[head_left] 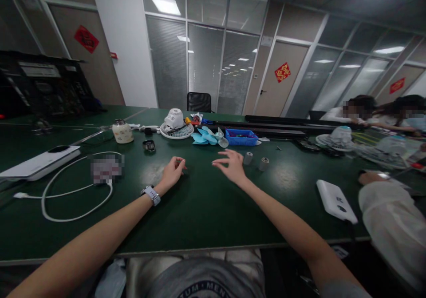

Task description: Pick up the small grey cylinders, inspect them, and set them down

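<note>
My left hand [173, 171], wearing a watch [152, 196] at the wrist, rests on the green table with its fingers curled in and no object showing in them. Across from it, my right hand [233, 165] has its thumb and fingers spread apart and holds nothing. Just right of that hand stand two small grey cylinders, a nearer one [264, 164] and one closer to my fingers [248, 157]. Beyond my hands lie light blue fan blades [207, 137] and a blue basket [240, 138]. A white fan housing [174, 119] sits on a round grille [178, 132].
To the left are a jar [122, 131], a small black part [149, 145], a looped white cable [43, 200] and a white flat box [40, 162]. A white power bank [336, 200] lies at right, near a co-worker's sleeve [392, 218]. Long black bars [266, 129] lie behind.
</note>
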Motion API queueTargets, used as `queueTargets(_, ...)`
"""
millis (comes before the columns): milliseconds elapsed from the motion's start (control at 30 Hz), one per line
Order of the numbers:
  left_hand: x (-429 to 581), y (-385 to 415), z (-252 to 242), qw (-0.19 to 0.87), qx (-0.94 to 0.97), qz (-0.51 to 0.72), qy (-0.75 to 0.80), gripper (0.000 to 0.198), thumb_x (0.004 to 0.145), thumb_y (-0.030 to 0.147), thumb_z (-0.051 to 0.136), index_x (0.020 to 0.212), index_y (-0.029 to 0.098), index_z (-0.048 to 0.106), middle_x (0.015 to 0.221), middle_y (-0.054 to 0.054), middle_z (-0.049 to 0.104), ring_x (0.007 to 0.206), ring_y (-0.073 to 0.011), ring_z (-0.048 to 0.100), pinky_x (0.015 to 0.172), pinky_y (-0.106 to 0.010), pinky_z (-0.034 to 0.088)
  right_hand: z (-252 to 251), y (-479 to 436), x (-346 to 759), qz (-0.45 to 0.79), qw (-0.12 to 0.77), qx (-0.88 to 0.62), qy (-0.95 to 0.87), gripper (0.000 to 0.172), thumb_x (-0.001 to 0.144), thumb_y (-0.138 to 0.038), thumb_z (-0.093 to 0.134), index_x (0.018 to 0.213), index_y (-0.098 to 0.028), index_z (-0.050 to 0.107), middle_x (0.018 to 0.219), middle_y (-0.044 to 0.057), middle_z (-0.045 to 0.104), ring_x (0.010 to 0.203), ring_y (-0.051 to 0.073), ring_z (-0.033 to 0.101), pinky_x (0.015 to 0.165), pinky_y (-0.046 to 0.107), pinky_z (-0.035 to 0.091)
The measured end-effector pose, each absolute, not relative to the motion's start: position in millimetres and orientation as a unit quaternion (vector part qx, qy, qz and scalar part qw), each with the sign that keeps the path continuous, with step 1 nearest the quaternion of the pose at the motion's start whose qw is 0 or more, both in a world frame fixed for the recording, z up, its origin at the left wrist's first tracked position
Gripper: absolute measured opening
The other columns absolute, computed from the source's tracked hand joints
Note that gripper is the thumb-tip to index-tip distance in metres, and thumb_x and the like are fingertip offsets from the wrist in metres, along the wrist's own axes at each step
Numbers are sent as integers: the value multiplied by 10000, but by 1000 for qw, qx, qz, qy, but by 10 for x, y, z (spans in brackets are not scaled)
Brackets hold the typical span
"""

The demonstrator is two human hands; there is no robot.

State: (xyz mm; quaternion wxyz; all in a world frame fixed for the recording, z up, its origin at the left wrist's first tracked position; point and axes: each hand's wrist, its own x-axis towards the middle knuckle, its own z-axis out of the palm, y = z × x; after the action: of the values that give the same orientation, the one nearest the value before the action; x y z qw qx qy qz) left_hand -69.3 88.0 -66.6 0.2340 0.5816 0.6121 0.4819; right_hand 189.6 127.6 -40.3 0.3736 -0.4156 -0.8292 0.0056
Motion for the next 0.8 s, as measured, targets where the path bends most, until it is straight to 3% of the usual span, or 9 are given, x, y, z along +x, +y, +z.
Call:
queueTargets(100,-668,857,-660,237,585,473,614,392,813,548,480,977,195,525,768,-29,679,599,-165,615,592,-284,452,-247,1534,2453,-90,440,-531,-719,257,873,-483,560,906,-320,755,1196,44,625,1220,284,373,1002,490,184)
queueTargets(233,-652,843,-664,238,592,470,610,379,817,542,480,981,204,527,771,-22,678,603,-163,615,605,-285,453,-258,1801,2915,-122,419,-613,-659,274,885,-454,535,868,-299,761,1176,59,629,1182,287,369,985,499,157)
queueTargets(567,-634,819,-635,240,601,467,603,376,804,531,489,974,198,532,770,-30,681,595,-163,614,599,-290,455,-400,1958,2944,-119,380,-640,-658,339,898,-455,479,866,-275,765,1124,98,644,1135,302,368,950,518,172)
queueTargets(800,-632,820,-652,243,604,466,600,382,811,535,482,987,198,526,778,-31,678,603,-160,611,603,-282,456,-387,1940,3013,-88,372,-641,-666,275,873,-436,541,905,-277,762,1097,89,665,1112,294,412,935,493,234)
